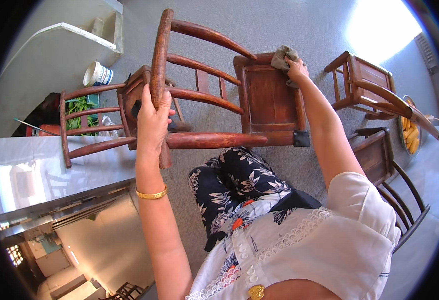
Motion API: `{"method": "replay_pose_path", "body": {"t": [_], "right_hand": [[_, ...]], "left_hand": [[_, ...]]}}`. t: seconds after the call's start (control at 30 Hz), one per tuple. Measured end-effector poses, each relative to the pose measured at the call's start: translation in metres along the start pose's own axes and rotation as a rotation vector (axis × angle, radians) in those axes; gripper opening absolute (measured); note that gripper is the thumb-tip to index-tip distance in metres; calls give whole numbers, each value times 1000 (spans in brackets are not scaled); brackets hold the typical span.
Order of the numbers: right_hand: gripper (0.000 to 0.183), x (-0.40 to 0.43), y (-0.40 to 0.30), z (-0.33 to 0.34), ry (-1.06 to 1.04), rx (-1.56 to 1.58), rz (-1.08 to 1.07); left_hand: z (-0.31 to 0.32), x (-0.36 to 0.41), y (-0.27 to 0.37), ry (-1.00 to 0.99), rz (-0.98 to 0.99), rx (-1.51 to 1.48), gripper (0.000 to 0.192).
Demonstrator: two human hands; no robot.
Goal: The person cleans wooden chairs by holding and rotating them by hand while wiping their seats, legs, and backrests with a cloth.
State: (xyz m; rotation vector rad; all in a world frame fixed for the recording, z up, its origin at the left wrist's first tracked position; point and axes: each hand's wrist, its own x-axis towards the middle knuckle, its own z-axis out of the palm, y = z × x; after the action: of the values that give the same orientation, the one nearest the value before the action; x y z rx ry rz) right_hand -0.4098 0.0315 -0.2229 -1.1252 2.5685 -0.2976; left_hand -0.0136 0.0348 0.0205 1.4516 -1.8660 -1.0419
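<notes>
A reddish-brown wooden chair point(268, 99) is in front of me, its seat panel to the right and its slatted back to the left. My left hand point(153, 120) grips the top rail point(162, 52) of its backrest; a gold bangle circles that wrist. At the far corner of the seat, my right hand point(297, 70) presses a crumpled grey-brown cloth point(284, 58) against the seat's edge. Black material point(301, 138) wraps the near corner of the chair, by the end of a thick side post point(215, 140).
Behind my left hand stands another wooden chair point(91, 131). Two more chairs point(373, 77) point(377, 153) are at the right, beside a bowl of yellow food point(410, 137). A white bucket point(97, 74) and green leafy plants point(78, 110) sit at the left, near a grey wall point(73, 45).
</notes>
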Motion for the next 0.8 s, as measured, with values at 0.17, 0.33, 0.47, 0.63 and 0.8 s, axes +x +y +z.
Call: {"method": "replay_pose_path", "body": {"t": [0.17, 0.33, 0.47, 0.63, 0.8], "right_hand": [[54, 5, 16, -2, -83, -72, -95], [61, -25, 23, -1, -120, -29, -174], [53, -43, 48, 7, -100, 23, -205], [58, -76, 57, 13, -129, 54, -221], [58, -107, 69, 13, -153, 32, -223]], "left_hand": [[0, 1, 2, -24, -17, 3, 56], [-2, 1, 0, -9, -13, 4, 59], [2, 4, -3, -3, 19, 31, 64], [1, 3, -6, 0, 26, 58, 63], [4, 10, -18, 32, 72, 115, 65]]}}
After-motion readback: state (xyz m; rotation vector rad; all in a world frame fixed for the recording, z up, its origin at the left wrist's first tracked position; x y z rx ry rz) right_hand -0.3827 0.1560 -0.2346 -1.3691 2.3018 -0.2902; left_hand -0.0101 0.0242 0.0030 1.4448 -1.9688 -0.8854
